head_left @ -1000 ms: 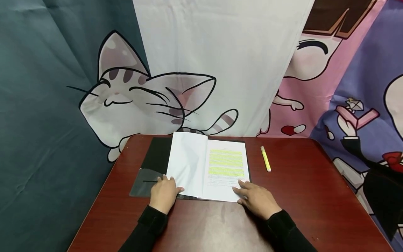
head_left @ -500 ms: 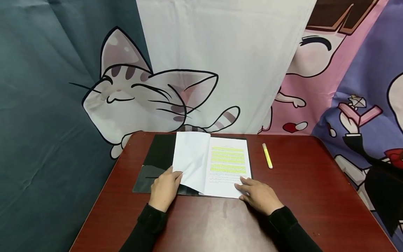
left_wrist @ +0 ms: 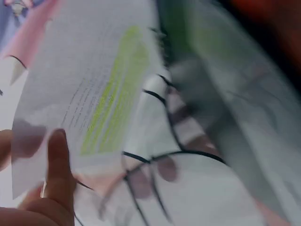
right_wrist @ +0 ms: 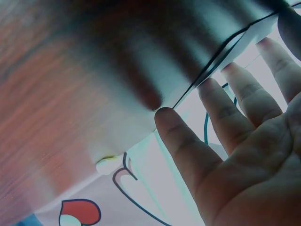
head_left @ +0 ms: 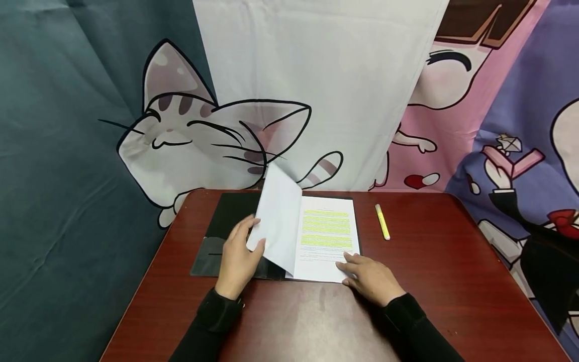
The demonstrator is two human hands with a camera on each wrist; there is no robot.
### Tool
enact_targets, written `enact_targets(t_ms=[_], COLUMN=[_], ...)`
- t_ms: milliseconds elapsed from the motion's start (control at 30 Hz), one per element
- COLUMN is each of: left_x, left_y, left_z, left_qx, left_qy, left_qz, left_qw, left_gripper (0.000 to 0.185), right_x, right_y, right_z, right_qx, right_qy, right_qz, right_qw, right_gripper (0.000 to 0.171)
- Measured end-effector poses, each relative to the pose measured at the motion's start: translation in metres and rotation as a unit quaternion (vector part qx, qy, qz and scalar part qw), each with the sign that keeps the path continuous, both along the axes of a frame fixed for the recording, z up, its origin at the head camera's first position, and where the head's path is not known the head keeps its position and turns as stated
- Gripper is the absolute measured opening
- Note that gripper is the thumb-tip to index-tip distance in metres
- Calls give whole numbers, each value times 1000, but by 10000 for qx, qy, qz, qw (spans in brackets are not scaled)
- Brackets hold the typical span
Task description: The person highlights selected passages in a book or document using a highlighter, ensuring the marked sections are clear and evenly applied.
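In the head view a dark folder [head_left: 235, 208] lies spread on the table with white sheets in it. My left hand [head_left: 238, 261] pinches the outer edge of a raised sheet [head_left: 278, 216], which stands tilted up from the folder's middle. The left wrist view shows the thumb [left_wrist: 57, 155] on that sheet's face, with yellow-highlighted lines, and fingers behind it. My right hand [head_left: 372, 281] rests its extended fingers on the lower right edge of the flat printed sheet [head_left: 312, 271], whose upper lines are highlighted yellow. In the right wrist view the fingers [right_wrist: 181, 136] spread along the edge.
A yellow highlighter [head_left: 382, 222] lies to the right of the folder on the reddish-brown table [head_left: 429, 261]. A clear pocket [head_left: 208, 259] covers the folder's lower left corner. Behind the table hangs a curtain [head_left: 353, 75] printed with cartoon figures.
My left hand has gone from lying at the left sheet's lower corner to raising that sheet, which now tilts upward and to the right. My right hand has stayed at the right sheet's edge.
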State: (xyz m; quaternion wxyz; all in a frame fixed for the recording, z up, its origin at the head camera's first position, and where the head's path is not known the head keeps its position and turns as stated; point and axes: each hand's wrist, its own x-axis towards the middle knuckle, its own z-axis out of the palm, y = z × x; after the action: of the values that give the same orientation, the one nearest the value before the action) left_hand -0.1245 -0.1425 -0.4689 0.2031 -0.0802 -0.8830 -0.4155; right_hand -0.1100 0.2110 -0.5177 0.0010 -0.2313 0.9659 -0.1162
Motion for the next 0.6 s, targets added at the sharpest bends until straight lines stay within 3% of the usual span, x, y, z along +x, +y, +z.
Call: enact_targets(t_ms=[167, 233, 333, 467, 567, 600], left_x=[-6, -7, -7, -7, -7, -10], left_y=[38, 53, 73, 91, 97, 98], left_z=[10, 8, -1, -17, -29, -40], left_qx=[-23, -366, -1235, -2492, -2994, -3169], left_qy=[232, 296, 240, 10, -337, -386], left_qz=[-766, -1017, -1066, -1086, -1409, -1491], left_qw=[9968, 9937, 9863, 9623, 9431, 9359], left_gripper=[84, 87, 80, 63, 59, 58], right_x=[-3, -3, -3, -7, -10, -11], right_y=[-1, -1, -2, 3, 9, 11], right_z=[1, 2, 1, -4, -5, -5], right_qx=[-79, -151, -252, -305, -370, -422], right_qy=[-298, -355, -216, 77, 169, 139], right_qz=[-238, -303, -225, -156, -236, -271], right_qw=[9992, 9988, 9992, 9994, 9989, 9986], right_gripper=[56, 57, 56, 53, 50, 50])
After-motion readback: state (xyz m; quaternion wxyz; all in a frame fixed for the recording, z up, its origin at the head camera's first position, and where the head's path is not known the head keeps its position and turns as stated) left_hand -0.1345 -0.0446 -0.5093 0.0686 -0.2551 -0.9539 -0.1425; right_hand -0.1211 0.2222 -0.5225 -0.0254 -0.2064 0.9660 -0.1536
